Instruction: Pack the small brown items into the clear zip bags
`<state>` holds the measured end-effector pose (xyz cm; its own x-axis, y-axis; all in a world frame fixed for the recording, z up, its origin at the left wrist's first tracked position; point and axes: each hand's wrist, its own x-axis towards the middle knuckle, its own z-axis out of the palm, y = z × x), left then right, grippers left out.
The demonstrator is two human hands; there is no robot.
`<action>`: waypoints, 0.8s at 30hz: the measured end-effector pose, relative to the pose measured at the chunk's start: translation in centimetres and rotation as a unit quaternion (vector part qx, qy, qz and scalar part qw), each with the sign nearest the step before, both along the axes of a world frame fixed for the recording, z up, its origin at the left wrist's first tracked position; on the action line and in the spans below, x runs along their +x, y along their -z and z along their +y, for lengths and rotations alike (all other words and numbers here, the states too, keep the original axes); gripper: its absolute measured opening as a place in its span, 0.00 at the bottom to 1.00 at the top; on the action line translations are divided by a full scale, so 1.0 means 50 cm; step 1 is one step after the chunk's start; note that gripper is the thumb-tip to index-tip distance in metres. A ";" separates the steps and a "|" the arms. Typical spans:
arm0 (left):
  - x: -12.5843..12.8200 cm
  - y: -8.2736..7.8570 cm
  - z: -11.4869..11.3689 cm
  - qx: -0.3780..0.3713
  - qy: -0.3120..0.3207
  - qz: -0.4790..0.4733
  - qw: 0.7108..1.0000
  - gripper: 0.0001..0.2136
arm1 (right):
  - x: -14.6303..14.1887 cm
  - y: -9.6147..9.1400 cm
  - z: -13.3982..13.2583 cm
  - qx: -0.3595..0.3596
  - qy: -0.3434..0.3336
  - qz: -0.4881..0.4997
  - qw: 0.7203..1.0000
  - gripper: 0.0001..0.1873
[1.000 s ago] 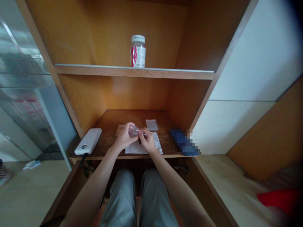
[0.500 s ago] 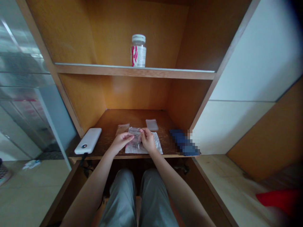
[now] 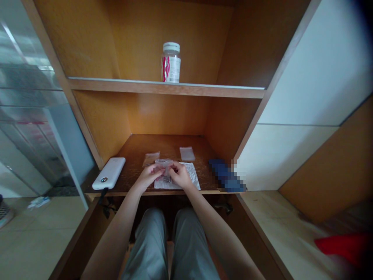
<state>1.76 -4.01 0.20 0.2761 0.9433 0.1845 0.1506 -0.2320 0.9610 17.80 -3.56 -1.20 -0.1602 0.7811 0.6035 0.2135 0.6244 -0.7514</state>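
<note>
Clear plastic zip bag (image 3: 164, 166) held at the centre of the wooden desk shelf (image 3: 132, 167), pinched at its top edge between both hands, over a crumpled white tissue (image 3: 189, 175). Left hand (image 3: 148, 177) grasps the bag's left side; right hand (image 3: 180, 175) grasps its right side. Relative to the hands: white power bank (image 3: 108, 173) at 9 o'clock; small flat plastic bag (image 3: 150, 158) at 11; white-capped jar (image 3: 170, 62) on the upper shelf at 12; second small plastic bag (image 3: 187, 154) at 1; blurred blue object (image 3: 225, 175) at 3.
</note>
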 end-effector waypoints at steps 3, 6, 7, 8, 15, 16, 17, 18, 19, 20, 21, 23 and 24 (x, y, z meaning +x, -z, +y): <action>0.000 -0.004 -0.003 0.019 -0.013 -0.007 1.000 0.13 | 0.000 0.000 0.001 0.000 0.006 -0.024 1.000 0.06; 0.000 -0.003 -0.004 0.022 -0.020 -0.005 1.000 0.13 | 0.000 0.000 0.001 0.006 0.012 -0.042 0.999 0.07; 0.000 -0.002 -0.003 0.020 -0.025 -0.005 0.999 0.13 | 0.001 0.000 0.000 0.010 0.014 -0.048 0.999 0.07; 0.000 0.000 -0.002 0.018 -0.031 -0.006 0.999 0.14 | 0.001 0.000 0.000 0.012 0.016 -0.054 0.998 0.07; -0.001 0.005 -0.002 -0.007 -0.045 -0.006 0.999 0.16 | 0.003 -0.001 -0.002 0.021 0.028 -0.083 0.996 0.08; -0.002 0.005 -0.003 -0.017 -0.038 -0.005 0.999 0.16 | 0.002 -0.001 -0.001 0.023 0.028 -0.086 0.996 0.08; -0.003 0.004 -0.004 -0.026 -0.031 -0.005 0.999 0.17 | 0.002 0.000 -0.001 0.024 0.029 -0.087 0.995 0.08; -0.004 0.003 -0.004 -0.033 -0.027 -0.008 0.999 0.17 | 0.001 0.001 -0.001 0.025 0.034 -0.087 0.995 0.07; -0.004 0.003 -0.004 -0.036 -0.023 -0.013 0.999 0.18 | 0.001 0.001 0.000 0.025 0.039 -0.084 0.995 0.07; -0.004 0.004 -0.004 -0.037 -0.019 -0.017 0.999 0.18 | 0.000 0.002 0.001 0.025 0.046 -0.080 0.995 0.06; -0.004 0.004 -0.003 -0.034 -0.016 -0.022 0.999 0.17 | 0.000 0.002 0.001 0.024 0.051 -0.078 0.995 0.06; -0.004 0.007 -0.001 -0.022 -0.022 -0.030 0.999 0.16 | 0.000 0.002 0.001 0.023 0.055 -0.079 0.995 0.07; -0.003 0.008 0.001 -0.016 -0.028 -0.034 0.999 0.16 | 0.000 0.002 0.001 0.025 0.056 -0.082 0.995 0.07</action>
